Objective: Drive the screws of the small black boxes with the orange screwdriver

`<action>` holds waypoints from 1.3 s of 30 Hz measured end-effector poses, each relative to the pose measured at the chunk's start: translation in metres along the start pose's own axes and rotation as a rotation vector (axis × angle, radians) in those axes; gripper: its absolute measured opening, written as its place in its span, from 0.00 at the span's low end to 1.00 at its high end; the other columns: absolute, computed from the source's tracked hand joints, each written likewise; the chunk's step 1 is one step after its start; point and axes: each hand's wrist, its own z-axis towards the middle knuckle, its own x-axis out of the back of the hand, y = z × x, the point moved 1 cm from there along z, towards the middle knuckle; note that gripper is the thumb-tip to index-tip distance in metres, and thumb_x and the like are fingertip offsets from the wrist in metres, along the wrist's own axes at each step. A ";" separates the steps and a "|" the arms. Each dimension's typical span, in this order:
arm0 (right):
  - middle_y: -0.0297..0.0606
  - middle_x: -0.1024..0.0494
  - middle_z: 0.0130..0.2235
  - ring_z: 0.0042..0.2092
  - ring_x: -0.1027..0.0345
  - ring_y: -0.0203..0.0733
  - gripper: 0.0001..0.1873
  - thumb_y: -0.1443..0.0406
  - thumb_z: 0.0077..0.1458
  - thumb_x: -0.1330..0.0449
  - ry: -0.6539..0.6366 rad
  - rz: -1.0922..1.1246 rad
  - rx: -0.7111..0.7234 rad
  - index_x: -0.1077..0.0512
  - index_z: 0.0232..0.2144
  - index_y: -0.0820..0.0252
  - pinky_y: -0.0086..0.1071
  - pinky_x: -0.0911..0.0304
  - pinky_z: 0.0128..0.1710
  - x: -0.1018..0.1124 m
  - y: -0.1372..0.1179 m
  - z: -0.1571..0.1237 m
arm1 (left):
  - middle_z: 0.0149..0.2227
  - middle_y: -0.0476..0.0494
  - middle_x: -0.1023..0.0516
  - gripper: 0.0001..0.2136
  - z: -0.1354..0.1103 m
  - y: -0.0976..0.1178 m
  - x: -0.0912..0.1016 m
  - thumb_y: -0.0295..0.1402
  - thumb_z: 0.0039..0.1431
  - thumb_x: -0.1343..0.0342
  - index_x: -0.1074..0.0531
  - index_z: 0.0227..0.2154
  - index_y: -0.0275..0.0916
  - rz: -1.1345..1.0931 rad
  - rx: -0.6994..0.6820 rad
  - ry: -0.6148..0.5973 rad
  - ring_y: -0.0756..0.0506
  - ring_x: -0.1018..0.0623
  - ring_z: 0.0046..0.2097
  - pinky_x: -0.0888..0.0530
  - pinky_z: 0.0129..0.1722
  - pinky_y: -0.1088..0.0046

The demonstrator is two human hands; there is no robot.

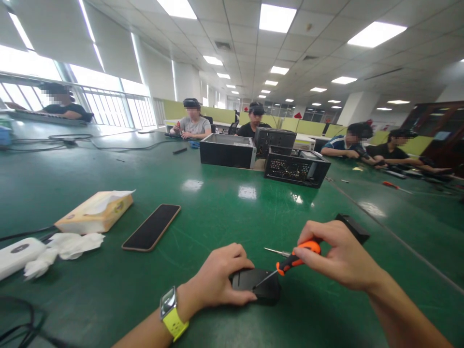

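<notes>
A small black plastic box [266, 285] lies on the green table in front of me. My left hand [226, 273] grips its left end between thumb and fingers. In my right hand [335, 251] is an orange and black screwdriver [297, 258], held by the handle and slanted down to the left. Its tip meets the top face of the box near my left thumb; whether a screw sits there is too small to tell. Behind the handle lies a second thin metal tool [277, 252], partly hidden. Another black block [353, 228] rests just beyond my right hand.
A phone [152, 227], a tissue pack [96, 212], crumpled tissues [74, 245] and a white device [21, 255] lie to the left. Open computer cases [227, 152] [297, 166] stand farther back. Cables [72, 140] cross the far left. Several people sit around the table.
</notes>
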 end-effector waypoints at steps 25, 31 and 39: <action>0.30 0.30 0.21 0.23 0.39 0.32 0.13 0.61 0.57 0.41 -0.030 -0.011 0.001 0.31 0.23 0.60 0.28 0.46 0.24 -0.003 0.005 0.002 | 0.33 0.43 0.27 0.20 -0.001 -0.001 -0.001 0.47 0.49 0.34 0.22 0.39 0.37 -0.025 -0.017 0.030 0.44 0.28 0.35 0.32 0.32 0.72; 0.33 0.27 0.28 0.29 0.35 0.34 0.02 0.68 0.53 0.39 -0.050 0.055 0.132 0.29 0.31 0.59 0.29 0.40 0.29 0.001 -0.009 -0.002 | 0.33 0.43 0.27 0.20 0.000 -0.001 0.000 0.46 0.48 0.34 0.22 0.39 0.38 -0.011 -0.028 0.030 0.44 0.28 0.34 0.33 0.31 0.72; 0.30 0.32 0.23 0.25 0.41 0.33 0.11 0.63 0.52 0.36 0.057 0.024 0.290 0.35 0.25 0.59 0.28 0.47 0.24 -0.007 -0.024 -0.006 | 0.33 0.44 0.27 0.18 0.001 0.000 -0.001 0.45 0.49 0.34 0.22 0.38 0.37 -0.006 -0.038 0.032 0.44 0.28 0.34 0.34 0.31 0.72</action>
